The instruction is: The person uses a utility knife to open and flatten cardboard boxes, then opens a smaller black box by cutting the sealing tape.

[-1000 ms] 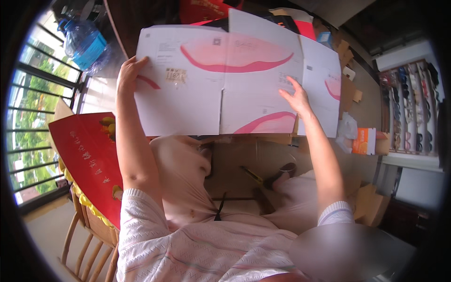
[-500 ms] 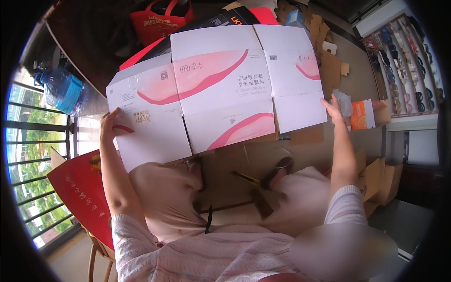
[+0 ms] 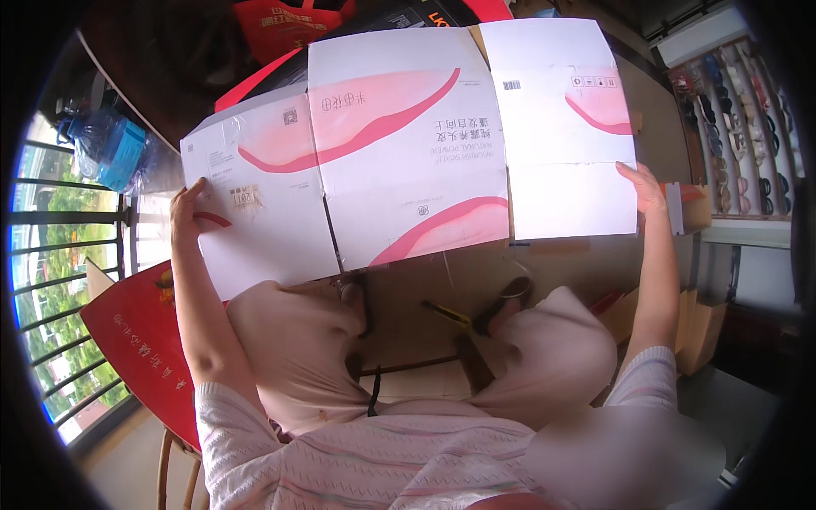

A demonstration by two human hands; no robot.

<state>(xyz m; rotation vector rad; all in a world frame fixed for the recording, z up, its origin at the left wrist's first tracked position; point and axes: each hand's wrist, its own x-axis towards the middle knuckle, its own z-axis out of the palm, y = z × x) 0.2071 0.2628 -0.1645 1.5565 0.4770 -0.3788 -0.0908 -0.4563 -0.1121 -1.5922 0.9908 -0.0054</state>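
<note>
The flattened carton (image 3: 408, 153) spreads across twelve o'clock, above the knees. The left hand (image 3: 185, 212) grips its nine o'clock edge, the right hand (image 3: 643, 189) its three o'clock edge. A water jug (image 3: 110, 149) sits at ten o'clock, a shelf rack (image 3: 748, 127) at two o'clock.

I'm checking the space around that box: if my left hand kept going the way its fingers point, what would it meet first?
Your left hand grips the left edge of the flattened white and pink cardboard box, fingers pointing up and away. Carried straight on, it would probably reach the blue water jug first, though depth is hard to judge here.
</note>
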